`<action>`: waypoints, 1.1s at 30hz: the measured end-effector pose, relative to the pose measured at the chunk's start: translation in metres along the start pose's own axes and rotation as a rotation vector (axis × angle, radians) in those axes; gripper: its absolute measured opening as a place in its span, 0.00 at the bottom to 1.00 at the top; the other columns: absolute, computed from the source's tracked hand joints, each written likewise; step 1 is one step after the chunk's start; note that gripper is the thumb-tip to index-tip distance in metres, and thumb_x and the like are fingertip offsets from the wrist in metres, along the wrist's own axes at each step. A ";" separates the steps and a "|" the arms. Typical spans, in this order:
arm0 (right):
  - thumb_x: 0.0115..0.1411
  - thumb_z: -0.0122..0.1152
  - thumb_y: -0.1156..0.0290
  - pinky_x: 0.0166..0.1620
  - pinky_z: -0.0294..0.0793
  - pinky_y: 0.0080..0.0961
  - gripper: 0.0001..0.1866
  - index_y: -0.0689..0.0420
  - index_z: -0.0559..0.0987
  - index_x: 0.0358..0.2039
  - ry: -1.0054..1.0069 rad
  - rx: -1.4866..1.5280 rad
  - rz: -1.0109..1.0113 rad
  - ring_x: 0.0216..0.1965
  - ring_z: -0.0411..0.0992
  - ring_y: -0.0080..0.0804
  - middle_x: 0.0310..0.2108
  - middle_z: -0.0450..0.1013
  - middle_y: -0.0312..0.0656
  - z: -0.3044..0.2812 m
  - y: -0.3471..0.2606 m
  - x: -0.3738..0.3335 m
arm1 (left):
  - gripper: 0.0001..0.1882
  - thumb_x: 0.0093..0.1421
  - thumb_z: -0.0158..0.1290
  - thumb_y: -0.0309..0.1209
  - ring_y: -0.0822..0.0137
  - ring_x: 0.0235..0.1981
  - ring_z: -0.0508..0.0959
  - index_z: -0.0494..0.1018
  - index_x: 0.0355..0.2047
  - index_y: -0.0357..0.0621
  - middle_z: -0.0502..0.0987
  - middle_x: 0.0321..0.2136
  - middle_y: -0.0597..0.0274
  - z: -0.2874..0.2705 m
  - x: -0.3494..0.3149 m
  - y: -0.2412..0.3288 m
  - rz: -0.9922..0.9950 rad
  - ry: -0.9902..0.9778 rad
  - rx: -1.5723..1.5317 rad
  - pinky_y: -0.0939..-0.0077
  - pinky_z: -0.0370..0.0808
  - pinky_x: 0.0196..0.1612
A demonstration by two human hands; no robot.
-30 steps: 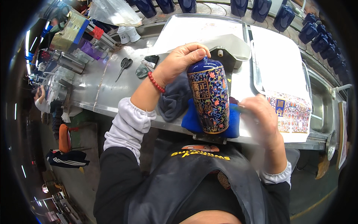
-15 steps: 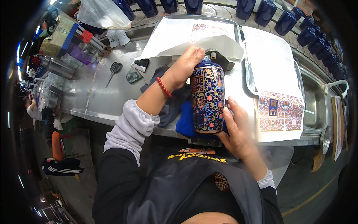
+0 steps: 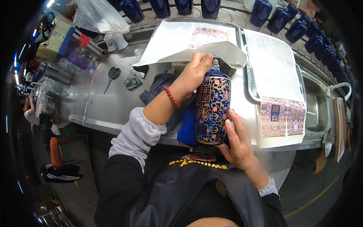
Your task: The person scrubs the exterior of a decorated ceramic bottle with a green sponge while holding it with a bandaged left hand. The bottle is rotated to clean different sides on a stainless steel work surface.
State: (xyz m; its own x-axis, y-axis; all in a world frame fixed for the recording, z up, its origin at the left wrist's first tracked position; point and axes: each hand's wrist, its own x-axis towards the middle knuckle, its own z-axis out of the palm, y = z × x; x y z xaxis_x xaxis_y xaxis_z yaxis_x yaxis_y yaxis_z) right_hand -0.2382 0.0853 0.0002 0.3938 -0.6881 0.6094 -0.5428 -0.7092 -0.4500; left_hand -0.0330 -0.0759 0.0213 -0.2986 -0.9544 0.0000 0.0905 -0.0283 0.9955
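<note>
A dark blue glass bottle [image 3: 213,109] covered in a colourful floral pattern stands nearly upright before me at the table's near edge. Around its upper left side, just below the clear neck, my left hand [image 3: 193,75] is closed; a red bead bracelet circles that wrist. My right hand [image 3: 239,145] supports the lower right side and base, thumb beneath and fingertips along the glass. To the right, a patterned decal sheet [image 3: 281,117] lies on white paper. Behind the bottle, another decal sheet [image 3: 208,37] rests on a tray, its near edge curling up.
Black scissors [image 3: 112,77] and a green scraper-like piece [image 3: 132,81] lie on the metal table [image 3: 102,106] to the left. Dark and blue cloths [image 3: 187,128] sit beside the bottle. Plain blue bottles [image 3: 280,19] line a conveyor at the back. A sink [image 3: 317,102] is at right.
Both hands and the bottle sit slightly lower in the picture, while the view has shifted a little. The grip on the bottle looks the same.
</note>
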 end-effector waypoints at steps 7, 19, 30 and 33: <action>0.49 0.76 0.76 0.65 0.65 0.52 0.51 0.59 0.60 0.72 -0.032 0.024 0.015 0.65 0.64 0.63 0.69 0.58 0.65 0.008 0.008 0.006 | 0.27 0.77 0.42 0.53 0.73 0.45 0.76 0.67 0.53 0.39 0.73 0.46 0.60 0.003 0.007 -0.005 -0.028 0.066 -0.081 0.79 0.74 0.50; 0.51 0.77 0.62 0.61 0.71 0.47 0.42 0.60 0.71 0.65 -0.014 0.038 0.056 0.59 0.69 0.57 0.65 0.65 0.59 -0.004 0.013 0.017 | 0.34 0.59 0.64 0.47 0.53 0.46 0.81 0.67 0.54 0.34 0.78 0.45 0.40 -0.004 -0.020 -0.004 0.183 0.097 0.332 0.62 0.76 0.51; 0.58 0.70 0.55 0.59 0.71 0.46 0.30 0.53 0.79 0.60 -0.073 0.015 0.088 0.58 0.69 0.54 0.61 0.66 0.54 -0.013 0.046 0.069 | 0.31 0.61 0.64 0.46 0.52 0.46 0.80 0.68 0.52 0.33 0.79 0.45 0.41 0.000 -0.014 0.004 0.258 0.085 0.487 0.61 0.75 0.51; 0.56 0.72 0.58 0.58 0.72 0.46 0.30 0.53 0.80 0.58 -0.056 0.016 0.086 0.57 0.70 0.54 0.60 0.67 0.53 -0.011 0.048 0.069 | 0.30 0.62 0.63 0.45 0.52 0.46 0.80 0.68 0.52 0.33 0.78 0.45 0.41 0.001 -0.014 0.003 0.192 0.078 0.416 0.61 0.75 0.51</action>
State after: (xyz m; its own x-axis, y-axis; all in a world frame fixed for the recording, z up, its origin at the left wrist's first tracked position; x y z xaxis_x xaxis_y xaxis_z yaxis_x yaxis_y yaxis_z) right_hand -0.2447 0.0054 0.0279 0.3872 -0.7540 0.5307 -0.5648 -0.6489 -0.5098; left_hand -0.0298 -0.0626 0.0246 -0.2396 -0.9507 0.1968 -0.2561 0.2574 0.9318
